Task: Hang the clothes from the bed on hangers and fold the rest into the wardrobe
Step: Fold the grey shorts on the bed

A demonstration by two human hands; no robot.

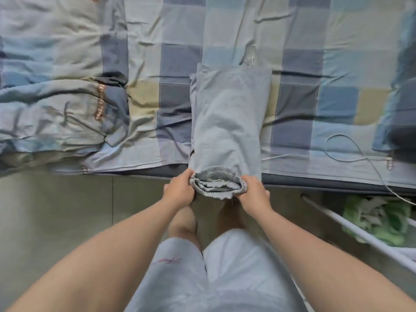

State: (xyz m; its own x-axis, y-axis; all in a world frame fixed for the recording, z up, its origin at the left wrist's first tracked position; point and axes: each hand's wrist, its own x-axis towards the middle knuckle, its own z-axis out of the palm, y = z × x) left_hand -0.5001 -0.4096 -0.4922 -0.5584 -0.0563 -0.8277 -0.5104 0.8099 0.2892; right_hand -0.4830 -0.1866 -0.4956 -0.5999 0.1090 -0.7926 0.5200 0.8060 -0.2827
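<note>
A pale grey-blue pair of trousers [227, 122] lies folded lengthwise on the bed [315, 64], its legs pointing away from me. The elastic waistband [216, 183] hangs just over the bed's near edge. My left hand [179, 189] grips the waistband's left end, fingers curled round the gathered cloth. My right hand [253, 188] grips its right end the same way. Both hands hold it slightly raised off the mattress edge.
A rumpled checked quilt [56, 91] is piled on the bed's left part. A pillow [403, 118] lies at the right edge, with a white cable [351, 152] looping beside it. A white rail [360, 233] and green cloth [380, 219] sit on the floor at right.
</note>
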